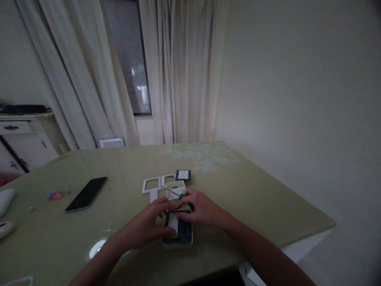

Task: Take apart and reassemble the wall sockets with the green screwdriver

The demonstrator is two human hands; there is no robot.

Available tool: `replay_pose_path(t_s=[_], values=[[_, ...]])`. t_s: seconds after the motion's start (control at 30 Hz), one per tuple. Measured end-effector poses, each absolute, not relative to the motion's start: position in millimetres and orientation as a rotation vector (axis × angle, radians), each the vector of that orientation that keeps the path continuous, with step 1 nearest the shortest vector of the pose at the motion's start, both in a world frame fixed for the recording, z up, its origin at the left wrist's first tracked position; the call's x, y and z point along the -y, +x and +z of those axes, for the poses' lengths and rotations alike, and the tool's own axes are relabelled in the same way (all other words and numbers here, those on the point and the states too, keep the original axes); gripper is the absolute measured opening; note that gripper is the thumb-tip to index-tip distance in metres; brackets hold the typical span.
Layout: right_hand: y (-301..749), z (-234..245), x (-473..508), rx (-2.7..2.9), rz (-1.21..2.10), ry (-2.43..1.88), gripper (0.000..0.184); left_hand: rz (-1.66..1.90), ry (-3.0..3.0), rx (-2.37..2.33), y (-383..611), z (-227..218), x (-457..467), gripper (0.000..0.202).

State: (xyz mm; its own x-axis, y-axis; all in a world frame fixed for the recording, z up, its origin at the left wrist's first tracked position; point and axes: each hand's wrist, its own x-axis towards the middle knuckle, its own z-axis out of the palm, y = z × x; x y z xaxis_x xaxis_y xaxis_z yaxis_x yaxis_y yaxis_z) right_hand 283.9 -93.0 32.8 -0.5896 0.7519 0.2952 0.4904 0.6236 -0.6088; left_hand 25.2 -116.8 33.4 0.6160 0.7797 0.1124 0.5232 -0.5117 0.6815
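Observation:
On the table in front of me lies a dark wall-switch module (pixel 186 233) set in a white box (pixel 178 246). My left hand (pixel 147 225) grips a narrow white switch plate (pixel 173 222) on that module, thumb near its lower end and fingers curled at its top. A screwdriver (pixel 171 190) with a green and dark handle is held in my right hand (pixel 200 205); its metal shaft points up and to the left, away from the module. The right fingertips reach close to the left ones over the module's upper edge, hiding part of it.
Just beyond my hands are an open white back box (pixel 175 184), white frames (pixel 151 184) and a dark-edged socket (pixel 183 174). A phone (pixel 87 194), small coloured pieces (pixel 55 195) and a round white object (pixel 97 249) lie on the left. A wall (pixel 285 139) borders the table's right side.

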Motion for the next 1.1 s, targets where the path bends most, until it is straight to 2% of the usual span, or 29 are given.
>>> replay_pose_path(t_s=[0.07, 0.17, 0.3, 0.57, 0.73, 0.87, 1.0, 1.1], values=[[284.3, 31.8, 92.8, 2.329, 0.679, -0.961, 0.03, 0.588, 2.239, -1.006, 28.6, 32.9, 116.1, 0.038], [284.8, 29.8, 91.1, 2.336, 0.708, -0.939, 0.026, 0.667, 2.214, -0.972, 37.1, 31.3, 114.6, 0.021], [283.7, 25.6, 88.6, 2.348, 0.68, -0.936, 0.017, 0.718, 2.086, -0.996, 43.0, 21.4, 108.3, 0.025], [279.8, 22.6, 89.2, 2.415, 0.585, -0.982, 0.015, 0.696, 1.792, -0.999, 40.7, 2.0, 95.7, 0.039], [279.3, 26.2, 90.3, 2.352, 0.602, -1.003, 0.019, 0.757, 1.96, -1.078, 37.6, 9.1, 89.7, 0.038], [279.9, 31.8, 89.9, 2.221, 0.577, -1.054, 0.02, 0.922, 2.241, -1.408, 15.3, 7.8, 73.8, 0.034], [281.2, 36.6, 89.2, 2.116, 0.55, -1.096, 0.017, 0.748, 2.496, -1.614, -11.3, -3.8, 62.8, 0.038], [282.4, 38.0, 88.6, 2.058, 0.54, -1.072, 0.016, 0.556, 2.508, -1.514, -20.8, -5.2, 62.4, 0.026]])
